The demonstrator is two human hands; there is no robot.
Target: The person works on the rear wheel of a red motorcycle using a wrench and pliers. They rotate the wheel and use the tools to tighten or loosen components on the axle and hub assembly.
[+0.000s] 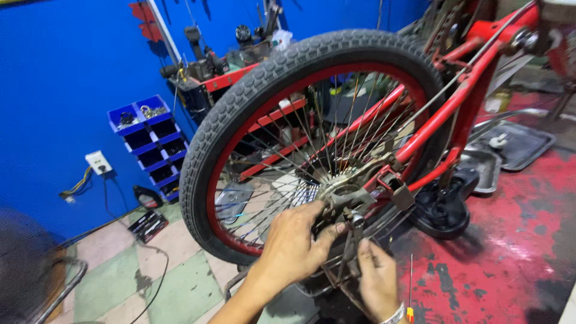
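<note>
The left hand (294, 246) reaches up from the bottom edge with fingers curled, its thumb and fingertips pressed against the metal hub (343, 193) of the bicycle wheel (252, 102). The right hand (375, 273) sits just beside it and a little lower, fingers closed around the shaft of a slim metal wrench (354, 237) whose head meets the axle nut right above both hands. A pale band circles the right wrist; how tightly the fingers pinch the tool is hard to make out.

The wheel rises above the hands: a knobbly black rubber tyre on a red rim, with thin steel spokes fanning from the hub. A red tubular frame (462, 90) slants up and away from the right hand, cut off by the top edge. A thin screwdriver (410, 288) with an orange handle stands just right of the right wrist.

Farther right, on the red-stained floor (516, 252), lie a black round saddle-like shape and grey metal trays (516, 144), one holding a small white object. Far left of the left hand, stacked blue bins (150, 144) hang on a blue wall (54, 90); the top two hold small metal parts, the lower ones look dark inside. Behind the wheel, a red rack of tools is mostly hidden by the spokes.
</note>
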